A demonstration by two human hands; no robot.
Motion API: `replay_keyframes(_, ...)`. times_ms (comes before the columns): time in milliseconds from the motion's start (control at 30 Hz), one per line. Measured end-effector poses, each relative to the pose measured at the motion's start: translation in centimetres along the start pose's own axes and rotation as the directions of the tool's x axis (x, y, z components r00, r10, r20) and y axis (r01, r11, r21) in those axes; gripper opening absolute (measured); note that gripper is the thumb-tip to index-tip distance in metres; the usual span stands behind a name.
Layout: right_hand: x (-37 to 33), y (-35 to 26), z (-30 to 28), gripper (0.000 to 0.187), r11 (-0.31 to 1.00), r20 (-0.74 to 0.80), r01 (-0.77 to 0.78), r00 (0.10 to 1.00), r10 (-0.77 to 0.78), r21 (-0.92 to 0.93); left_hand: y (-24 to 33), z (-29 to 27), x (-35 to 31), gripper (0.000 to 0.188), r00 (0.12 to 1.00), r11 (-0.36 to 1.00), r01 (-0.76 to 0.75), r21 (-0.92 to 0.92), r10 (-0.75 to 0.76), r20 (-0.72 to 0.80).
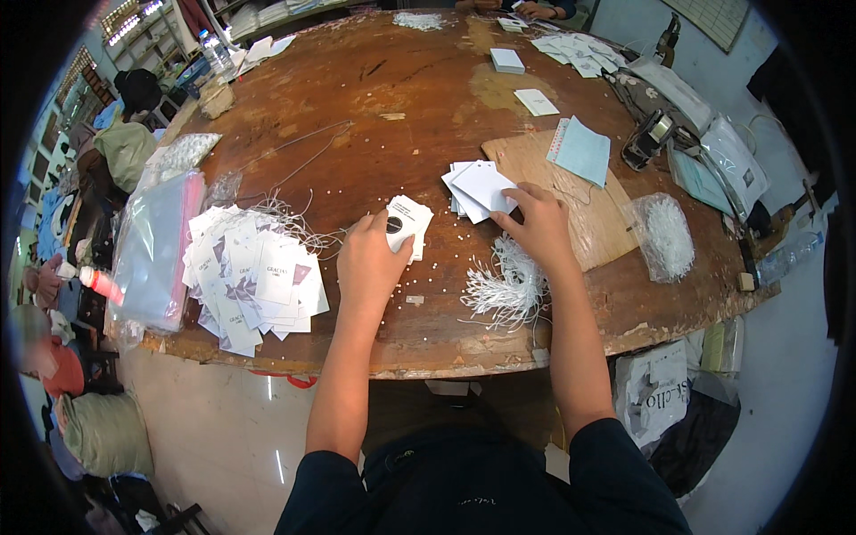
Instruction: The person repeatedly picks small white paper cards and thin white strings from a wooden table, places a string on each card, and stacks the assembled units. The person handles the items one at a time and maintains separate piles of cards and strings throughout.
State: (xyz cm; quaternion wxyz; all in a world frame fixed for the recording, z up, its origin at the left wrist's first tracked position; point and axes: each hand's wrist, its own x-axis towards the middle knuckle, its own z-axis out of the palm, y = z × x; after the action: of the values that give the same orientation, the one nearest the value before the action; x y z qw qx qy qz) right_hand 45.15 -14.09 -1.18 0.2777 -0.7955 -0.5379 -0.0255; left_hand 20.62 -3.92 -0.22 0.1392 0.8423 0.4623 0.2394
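Note:
My left hand is curled around the left and near sides of a small stack of printed hang tags, which bear dark text and a black dot. To the right, my right hand pinches the right edge of a white card on top of a loosely fanned stack of blank-faced cards. Just below that hand lies a bundle of white tag strings. Left of my left hand spreads a heap of printed tags, with loose strings along its far side.
Clear plastic bags lie at the table's left edge. A wooden board with a light-blue sheet and a bag of white strings are at right. Another person's hands work at the far side, near scattered cards.

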Motion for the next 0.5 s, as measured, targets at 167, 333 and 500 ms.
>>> replay_keyframes(167,-0.03,-0.04,0.03,0.038,1.000,-0.018,0.016,1.000,-0.016,-0.008,-0.38,-0.10,0.20,0.043,0.995,0.995,-0.079,-0.059,0.075,-0.072)
replay_keyframes(333,-0.04,-0.16,-0.12,0.039,1.000,0.011,-0.002,1.000,0.001,0.015,-0.52,-0.26,0.24,0.042,0.969,0.981,-0.179,-0.072,0.163,-0.188)
replay_keyframes(500,-0.09,-0.26,-0.01,0.040,1.000,0.007,0.016,1.000,-0.016,0.012,0.00,-0.63,0.13,0.042,0.995,0.996,-0.090,0.011,0.090,-0.039)
